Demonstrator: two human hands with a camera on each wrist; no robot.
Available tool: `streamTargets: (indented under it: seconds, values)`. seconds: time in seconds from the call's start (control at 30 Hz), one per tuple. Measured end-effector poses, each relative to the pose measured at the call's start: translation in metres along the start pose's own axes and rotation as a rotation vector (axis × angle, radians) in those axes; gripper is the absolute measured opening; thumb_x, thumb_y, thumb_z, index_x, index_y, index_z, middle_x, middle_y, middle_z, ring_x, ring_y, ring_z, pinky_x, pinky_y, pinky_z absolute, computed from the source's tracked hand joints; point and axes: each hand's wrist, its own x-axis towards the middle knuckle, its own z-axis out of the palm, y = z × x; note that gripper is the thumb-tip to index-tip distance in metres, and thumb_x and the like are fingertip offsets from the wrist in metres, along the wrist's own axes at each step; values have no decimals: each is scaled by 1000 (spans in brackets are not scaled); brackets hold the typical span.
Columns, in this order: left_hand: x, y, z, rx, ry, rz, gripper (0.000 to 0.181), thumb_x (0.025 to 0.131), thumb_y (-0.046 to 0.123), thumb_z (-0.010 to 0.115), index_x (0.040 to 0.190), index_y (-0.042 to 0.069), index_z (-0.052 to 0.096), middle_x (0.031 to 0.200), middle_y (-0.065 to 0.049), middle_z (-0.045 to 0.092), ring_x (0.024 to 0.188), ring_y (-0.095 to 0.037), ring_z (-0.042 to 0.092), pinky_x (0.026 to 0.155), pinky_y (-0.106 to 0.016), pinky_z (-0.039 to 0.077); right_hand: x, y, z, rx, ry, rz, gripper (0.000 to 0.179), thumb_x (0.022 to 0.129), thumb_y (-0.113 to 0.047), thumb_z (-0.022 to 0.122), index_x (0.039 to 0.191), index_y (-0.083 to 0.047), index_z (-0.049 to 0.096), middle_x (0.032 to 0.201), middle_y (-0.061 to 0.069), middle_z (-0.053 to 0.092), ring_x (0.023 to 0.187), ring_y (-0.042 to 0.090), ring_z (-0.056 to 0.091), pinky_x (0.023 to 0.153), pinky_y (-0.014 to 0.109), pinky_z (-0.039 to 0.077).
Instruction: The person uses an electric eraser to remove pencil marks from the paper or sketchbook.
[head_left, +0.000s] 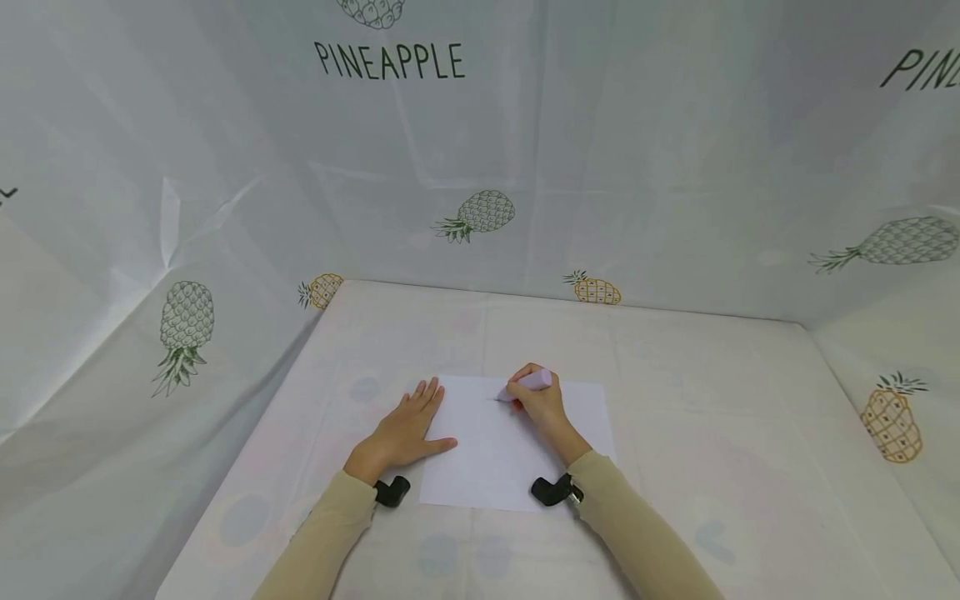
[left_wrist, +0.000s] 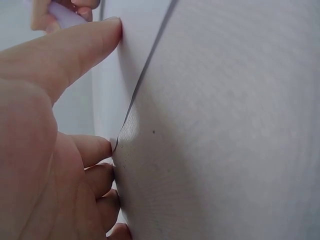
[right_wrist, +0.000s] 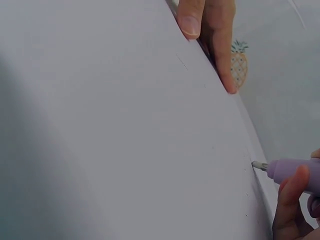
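A sheet of white paper (head_left: 480, 467) lies flat on the covered table. My left hand (head_left: 407, 430) rests on its left edge, fingers extended and thumb spread across the sheet. In the left wrist view, the thumb (left_wrist: 80, 52) presses on the paper while the fingertips lie along its edge. My right hand (head_left: 546, 410) grips a thick light-purple marker (head_left: 536, 381), tilted with its tip down toward the upper middle of the sheet. The right wrist view has the marker's pale tip (right_wrist: 258, 165) right at the paper's surface, with a few tiny dark marks nearby.
A pale cloth with faint prints covers the table (head_left: 720, 433). White curtains (head_left: 637, 150) with pineapple prints and lettering hang behind and at both sides. Black wrist camera mounts (head_left: 551, 492) sit by both wrists, close over the sheet's lower part.
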Motion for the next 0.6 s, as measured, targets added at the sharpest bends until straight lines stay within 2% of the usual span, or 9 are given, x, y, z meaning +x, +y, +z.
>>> streamTargets:
  seconds: [0.17, 0.4, 0.5, 0.6]
  values:
    - [0, 0, 0, -5, 2, 4, 98, 94, 59, 59, 157, -2, 17, 165, -17, 7, 151, -35, 5, 120, -52, 12, -1, -2, 3, 23, -31, 15, 7, 81, 11, 68, 85, 12, 61, 71, 8, 61, 49, 16, 54, 48, 25, 49]
    - [-1, 1, -1, 0, -2, -1, 98, 94, 59, 58, 157, -3, 17, 165, -18, 7, 151, -35, 5, 120, -52, 13, -12, -26, 9, 20, -76, 2, 11, 81, 13, 66, 86, 17, 59, 72, 7, 61, 52, 20, 56, 50, 29, 51]
    - [-1, 2, -1, 5, -6, -6, 98, 94, 60, 58, 157, -2, 17, 165, -17, 6, 151, -35, 5, 120, -51, 12, -12, -26, 12, 18, -80, 0, 12, 80, 13, 66, 87, 18, 58, 71, 7, 61, 52, 20, 55, 50, 29, 51]
    - [-1, 2, 0, 15, -8, -8, 98, 94, 60, 58, 157, -2, 17, 165, -17, 7, 151, -35, 5, 120, -52, 13, -8, -16, 13, 31, -82, 0, 11, 80, 13, 67, 86, 17, 59, 71, 8, 61, 51, 19, 54, 49, 28, 50]
